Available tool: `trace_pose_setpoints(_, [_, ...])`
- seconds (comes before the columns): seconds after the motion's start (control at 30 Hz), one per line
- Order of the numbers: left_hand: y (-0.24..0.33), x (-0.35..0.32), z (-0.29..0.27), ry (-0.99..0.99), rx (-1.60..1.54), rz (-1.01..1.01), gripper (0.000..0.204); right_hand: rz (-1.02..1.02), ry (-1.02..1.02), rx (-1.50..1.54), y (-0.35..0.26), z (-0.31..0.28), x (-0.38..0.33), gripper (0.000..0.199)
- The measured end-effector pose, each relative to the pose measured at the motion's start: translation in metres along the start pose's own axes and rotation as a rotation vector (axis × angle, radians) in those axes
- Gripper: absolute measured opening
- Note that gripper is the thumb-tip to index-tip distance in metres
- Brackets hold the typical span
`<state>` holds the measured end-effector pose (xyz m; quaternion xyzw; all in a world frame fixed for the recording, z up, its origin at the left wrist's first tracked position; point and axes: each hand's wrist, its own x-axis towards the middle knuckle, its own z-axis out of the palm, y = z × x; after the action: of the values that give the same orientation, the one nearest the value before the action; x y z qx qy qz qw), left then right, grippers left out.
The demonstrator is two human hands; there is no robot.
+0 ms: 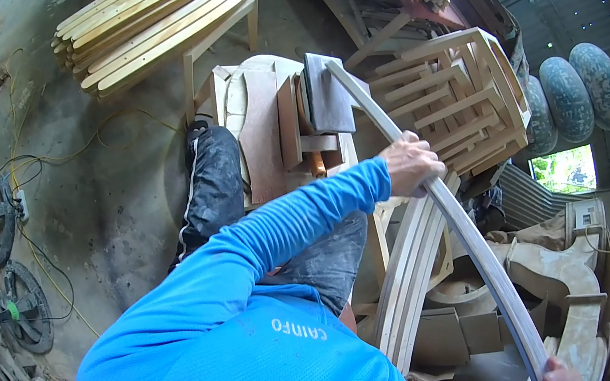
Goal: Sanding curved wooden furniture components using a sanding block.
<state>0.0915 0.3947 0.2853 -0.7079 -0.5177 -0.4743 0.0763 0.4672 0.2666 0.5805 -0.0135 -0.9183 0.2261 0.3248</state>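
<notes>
A long curved wooden slat (462,222) runs from the workbench down to the lower right. My left hand (411,164), its blue sleeve reaching across my body, is closed around the slat's upper half. Low at the right rim, my right hand (562,373) grips the slat's near end; only part of this hand shows. The slat's far end lies over the edge of a flat grey pad (329,98); I cannot tell if they touch. Beside the pad are upright brown boards (264,137) and an orange-brown wooden handle (316,163).
Several similar curved slats (415,277) lean left of the held one. A stack of pale slats (164,20) rests on a wooden stand at the far left. Slatted wooden frames (460,104) stand right of the bench. A yellow cord (123,117) crosses the concrete floor.
</notes>
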Motion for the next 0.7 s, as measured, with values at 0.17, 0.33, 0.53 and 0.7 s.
trace_pose_setpoints(0.17, [-0.021, 0.009, -0.004, 0.095, -0.048, -0.021, 0.032, -0.183, 0.019, -0.030, 0.013, 0.006, 0.027, 0.023])
trace_pose_setpoints(0.33, [-0.089, 0.015, -0.001, 0.086, 0.004, -0.052, 0.032, -0.016, 0.074, -0.211, 0.054, 0.058, 0.064, 0.022])
trace_pose_setpoints(0.53, [-0.196, -0.027, 0.000, -0.167, 0.117, -0.267, 0.035, 0.270, -0.135, -0.088, 0.139, 0.121, 0.039, 0.027])
trace_pose_setpoints(0.7, [-0.144, -0.040, 0.017, -0.103, 0.099, -0.235, 0.030, 1.329, 0.161, 0.489, 0.167, 0.141, -0.073, 0.050])
